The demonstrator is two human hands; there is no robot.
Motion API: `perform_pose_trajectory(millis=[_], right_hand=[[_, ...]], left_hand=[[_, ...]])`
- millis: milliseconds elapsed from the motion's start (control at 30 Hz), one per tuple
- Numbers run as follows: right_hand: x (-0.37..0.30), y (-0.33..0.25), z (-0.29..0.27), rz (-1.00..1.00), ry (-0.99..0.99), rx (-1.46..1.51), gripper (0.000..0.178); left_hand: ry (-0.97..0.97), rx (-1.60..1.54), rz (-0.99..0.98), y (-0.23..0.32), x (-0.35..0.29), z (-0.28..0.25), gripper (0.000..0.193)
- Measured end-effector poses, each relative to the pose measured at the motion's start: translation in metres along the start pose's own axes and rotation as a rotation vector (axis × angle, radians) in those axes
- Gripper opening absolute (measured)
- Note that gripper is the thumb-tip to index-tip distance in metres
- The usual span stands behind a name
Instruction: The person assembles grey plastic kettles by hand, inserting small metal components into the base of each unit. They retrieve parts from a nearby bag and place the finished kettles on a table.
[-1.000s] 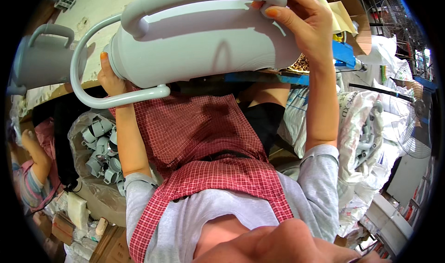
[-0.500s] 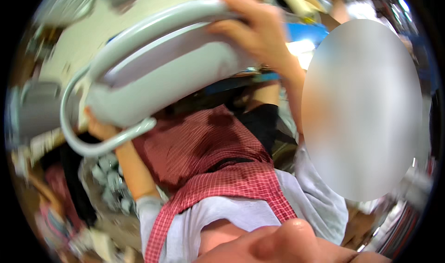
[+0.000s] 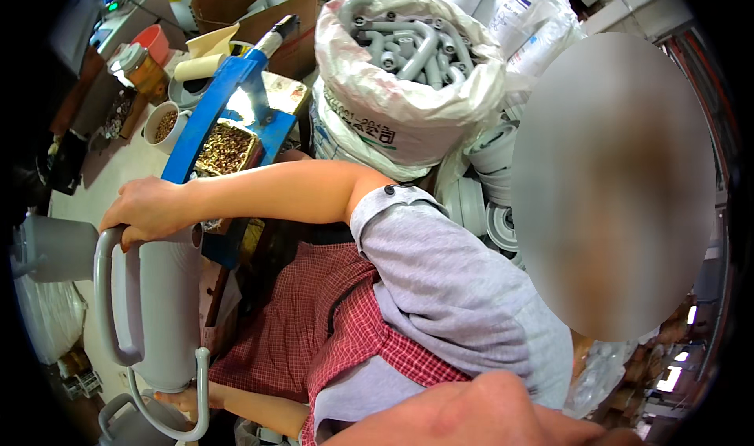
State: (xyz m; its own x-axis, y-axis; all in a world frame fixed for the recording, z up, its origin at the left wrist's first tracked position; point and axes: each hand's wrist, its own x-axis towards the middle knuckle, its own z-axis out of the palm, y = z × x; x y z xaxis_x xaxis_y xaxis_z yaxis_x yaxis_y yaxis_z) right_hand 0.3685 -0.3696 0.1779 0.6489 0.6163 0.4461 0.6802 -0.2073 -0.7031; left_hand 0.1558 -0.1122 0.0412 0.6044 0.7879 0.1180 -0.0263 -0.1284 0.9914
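A long grey plastic can [image 3: 169, 312] with a thick loop handle and a thin curved tube at one end is held between both hands at the left. My right hand [image 3: 149, 210] is closed around the far end of its handle, beside a blue lever press [image 3: 200, 116]. Close to the curved tube, my left hand [image 3: 179, 401] grips the can's near end, its fingers partly hidden. A tray of small brass-coloured pieces [image 3: 228, 148] lies by the press, with a white cup [image 3: 163, 128] of similar pieces alongside.
An open white sack [image 3: 393, 136] full of grey curved tubes stands beyond my right arm. Other grey vessels [image 3: 59, 248] sit along the left. A cardboard box [image 3: 228, 2], a jar [image 3: 144, 73] and a red cup [image 3: 153, 42] are farther back. Stacked grey round parts [image 3: 467, 205] stand beside the sack.
The view has turned toward the right, bringing the sack and press into sight. The can now appears farther left and stands lengthwise in the picture. Both hands still hold it.
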Motion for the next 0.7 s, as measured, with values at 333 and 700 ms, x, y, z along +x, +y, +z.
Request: perform_pose_trajectory(millis=[333,700], right_hand=[[-0.377,-0.064,-0.205,0.802,-0.528,-1.005,0.037],[-0.378,-0.129,-0.237,1.058,-0.342,-0.912,0.049]], left_hand=[[-0.052,-0.038,-0.053,0.036,-0.011,-0.037,0.042],[0.084,-0.146,-0.153,0.041,-0.069,-0.122,0.042]])
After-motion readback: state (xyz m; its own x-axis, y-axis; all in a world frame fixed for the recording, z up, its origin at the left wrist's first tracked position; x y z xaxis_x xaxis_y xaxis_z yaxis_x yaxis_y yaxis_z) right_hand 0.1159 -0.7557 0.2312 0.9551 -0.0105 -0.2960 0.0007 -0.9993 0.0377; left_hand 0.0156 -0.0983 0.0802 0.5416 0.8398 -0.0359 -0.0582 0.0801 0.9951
